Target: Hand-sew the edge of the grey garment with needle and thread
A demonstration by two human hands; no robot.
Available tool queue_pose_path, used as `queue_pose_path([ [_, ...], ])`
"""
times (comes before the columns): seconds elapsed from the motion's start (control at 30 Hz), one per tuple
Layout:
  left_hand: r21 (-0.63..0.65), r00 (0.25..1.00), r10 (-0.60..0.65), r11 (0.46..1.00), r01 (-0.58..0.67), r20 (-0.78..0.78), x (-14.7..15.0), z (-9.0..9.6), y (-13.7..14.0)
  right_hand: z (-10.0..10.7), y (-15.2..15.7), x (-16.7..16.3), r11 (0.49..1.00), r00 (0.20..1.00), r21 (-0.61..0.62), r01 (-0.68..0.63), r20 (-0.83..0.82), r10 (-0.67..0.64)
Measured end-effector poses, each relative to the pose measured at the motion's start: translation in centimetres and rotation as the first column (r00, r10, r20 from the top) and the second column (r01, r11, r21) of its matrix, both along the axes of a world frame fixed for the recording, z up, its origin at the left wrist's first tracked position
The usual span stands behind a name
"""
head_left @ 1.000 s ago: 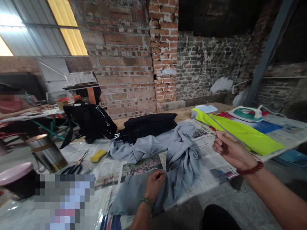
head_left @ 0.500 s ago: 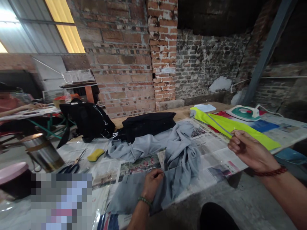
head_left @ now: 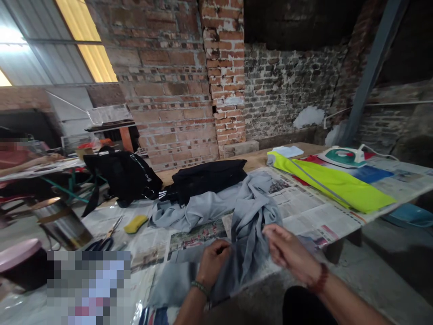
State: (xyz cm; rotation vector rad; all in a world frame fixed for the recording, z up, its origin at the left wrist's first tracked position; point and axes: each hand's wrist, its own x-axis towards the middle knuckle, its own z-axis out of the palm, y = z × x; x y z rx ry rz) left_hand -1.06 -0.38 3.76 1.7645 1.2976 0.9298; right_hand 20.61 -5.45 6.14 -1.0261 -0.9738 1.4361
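Note:
A crumpled grey cloth (head_left: 206, 206) spreads over the newspaper near the table's front edge. My left hand (head_left: 215, 262) is closed in a pinch on its near part, with the wrist resting low over the cloth. To the right, my right hand (head_left: 287, 253) is also closed, thumb and forefinger pressed together in front of the cloth's right-hand folds. Whatever those fingertips hold is too small to make out. I cannot tell whether the right hand touches the cloth.
Behind the cloth lie black fabric (head_left: 209, 178) and a black bag (head_left: 123, 178). On the left stand scissors (head_left: 107, 237), a yellow sponge (head_left: 135, 224), a steel flask (head_left: 64, 223) and a pink-lidded container (head_left: 23, 262). Rightward are a neon-yellow cloth (head_left: 331, 180) and an iron (head_left: 342, 156). A person sits far left.
My right hand has come left and down, from over the neon-yellow cloth to beside the grey cloth, still pinched. My left hand stays in nearly the same spot on the grey cloth.

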Motion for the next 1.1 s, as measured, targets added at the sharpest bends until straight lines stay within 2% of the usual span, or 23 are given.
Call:
queue_pose_path([
  [0.07,0.033,0.995,-0.030,0.999,0.033,-0.095,-0.5,0.5,-0.1,-0.6,0.5,-3.1,0.995,0.974,0.034,-0.098,0.210,0.089],
  [0.1,0.038,0.989,-0.038,0.998,0.044,-0.145,-0.8,0.7,-0.2,-0.9,0.7,-4.3,0.983,0.936,0.114,-0.147,0.338,0.101],
  [0.17,0.029,0.974,-0.041,0.998,0.048,-0.224,-1.3,0.8,-0.5,-1.7,1.2,-5.9,0.925,0.815,0.280,-0.258,0.577,0.052],
  [0.23,0.028,0.962,-0.008,0.999,0.017,-0.275,-1.6,0.5,-0.8,-2.7,1.5,-6.8,0.869,0.673,0.353,-0.348,0.739,-0.031],
  [0.3,0.051,0.954,0.046,0.998,-0.032,-0.296,-1.6,0.0,-1.0,-3.6,1.5,-7.1,0.863,0.538,0.325,-0.387,0.840,-0.075],
  [0.37,0.071,0.950,0.096,0.994,-0.078,-0.298,-1.5,-0.6,-1.1,-4.3,1.4,-7.3,0.872,0.440,0.291,-0.394,0.893,-0.100],
  [0.53,0.081,0.963,0.153,0.987,-0.139,-0.220,-1.5,-1.5,-1.2,-4.9,1.2,-7.7,0.885,0.302,0.250,-0.393,0.944,-0.133],
  [0.7,0.091,0.978,0.181,0.981,-0.172,-0.108,-1.6,-1.7,-1.8,-5.4,1.2,-7.9,0.885,0.220,0.264,-0.385,0.957,-0.189],
  [0.9,0.092,0.982,0.181,0.980,-0.175,-0.060,-1.4,-1.9,-1.9,-5.4,1.2,-7.9,0.891,0.220,0.262,-0.371,0.957,-0.190],
  [1.1,0.124,0.985,0.167,0.979,-0.161,-0.042,-1.4,-2.0,-1.8,-5.4,1.4,-8.1,0.906,0.188,0.245,-0.345,0.964,-0.189],
])
